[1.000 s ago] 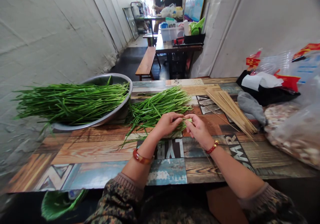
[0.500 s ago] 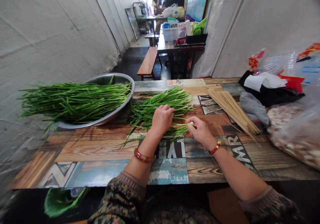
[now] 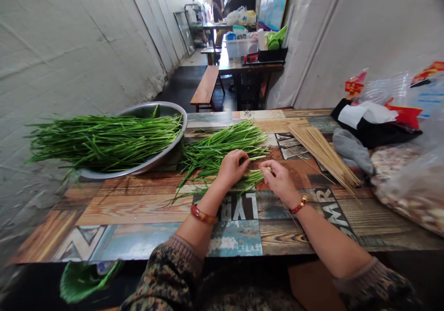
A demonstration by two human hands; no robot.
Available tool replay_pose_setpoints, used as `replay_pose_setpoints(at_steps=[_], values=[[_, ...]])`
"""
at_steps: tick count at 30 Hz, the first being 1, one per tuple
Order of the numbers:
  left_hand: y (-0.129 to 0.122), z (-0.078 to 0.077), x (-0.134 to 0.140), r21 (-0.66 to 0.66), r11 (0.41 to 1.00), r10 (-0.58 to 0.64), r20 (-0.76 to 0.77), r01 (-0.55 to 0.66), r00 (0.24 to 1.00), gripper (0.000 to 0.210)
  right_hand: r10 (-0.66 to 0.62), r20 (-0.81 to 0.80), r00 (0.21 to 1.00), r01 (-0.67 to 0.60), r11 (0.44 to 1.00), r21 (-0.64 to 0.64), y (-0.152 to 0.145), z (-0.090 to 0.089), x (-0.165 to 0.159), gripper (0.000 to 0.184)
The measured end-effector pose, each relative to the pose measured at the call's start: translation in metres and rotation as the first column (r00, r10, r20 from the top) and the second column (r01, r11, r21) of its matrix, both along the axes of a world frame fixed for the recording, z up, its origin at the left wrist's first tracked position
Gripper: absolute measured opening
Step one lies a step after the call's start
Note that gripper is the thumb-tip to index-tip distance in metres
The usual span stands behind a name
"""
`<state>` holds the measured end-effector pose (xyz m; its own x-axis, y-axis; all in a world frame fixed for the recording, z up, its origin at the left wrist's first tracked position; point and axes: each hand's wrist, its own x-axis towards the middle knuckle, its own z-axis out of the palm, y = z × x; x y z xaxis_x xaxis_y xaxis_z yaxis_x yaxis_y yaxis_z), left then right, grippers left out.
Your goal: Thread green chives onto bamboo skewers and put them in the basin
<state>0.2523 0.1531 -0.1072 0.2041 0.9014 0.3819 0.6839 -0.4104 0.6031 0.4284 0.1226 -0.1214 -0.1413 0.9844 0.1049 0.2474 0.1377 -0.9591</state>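
Observation:
A loose heap of garlic chives [image 3: 222, 146] lies on the patchwork-patterned table, pale stem ends toward the right. My left hand [image 3: 234, 168] is over the near edge of the heap, thumb and fingers curled together; what they pinch, if anything, is hidden. Just right of it, my right hand [image 3: 280, 180] closes thumb and fingertips on the stem ends of a small bunch of garlic chives [image 3: 255, 177]. A thin stick [image 3: 297, 223] slants out from beneath my right wrist. Wooden skewers [image 3: 324, 153] lie in a fanned pile farther right.
A metal basin [image 3: 157, 158] overflowing with chives stands at the left. At the right are a grey cloth-like bundle [image 3: 352, 150], a plastic bag of pale pieces [image 3: 405, 186] and other packaging. Beyond are a bench [image 3: 205, 86], another loaded table [image 3: 236, 65] and people.
My left hand has moved slightly right and down, closer to my right hand. My right hand stays nearly in place, its fingers shifted a little on the stem ends.

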Motion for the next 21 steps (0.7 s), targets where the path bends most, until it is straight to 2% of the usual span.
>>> replay_pose_setpoints(at_steps=[3, 6, 12, 16, 21], values=[[-0.0004, 0.0002, 0.0007, -0.116, 0.993, 0.017, 0.228, 0.010, 0.974, 0.009, -0.003, -0.041, 0.999, 0.002, 1.000, -0.008, -0.0003, 0.0012, -0.0010, 0.029], [-0.0011, -0.0006, 0.0031, -0.167, 0.985, 0.012, 0.314, 0.043, 0.949, 0.017, -0.006, -0.056, 0.998, 0.006, 1.000, -0.008, 0.0000, 0.0024, -0.0020, 0.031], [-0.0007, -0.0045, 0.0069, -0.155, 0.982, -0.043, 0.353, 0.104, 0.934, 0.020, 0.023, -0.090, 0.996, -0.023, 1.000, -0.002, 0.0020, 0.0002, -0.0020, 0.039], [-0.0011, -0.0043, 0.0070, -0.177, 0.979, -0.038, 0.342, 0.104, 0.939, 0.018, 0.014, -0.083, 0.996, -0.013, 1.000, 0.012, 0.0030, -0.0019, -0.0020, 0.040], [-0.0024, -0.0009, 0.0070, -0.128, 0.988, -0.048, 0.299, 0.090, 0.953, 0.017, 0.014, -0.076, 0.997, -0.011, 0.999, 0.036, 0.0035, -0.0012, -0.0020, 0.039]])
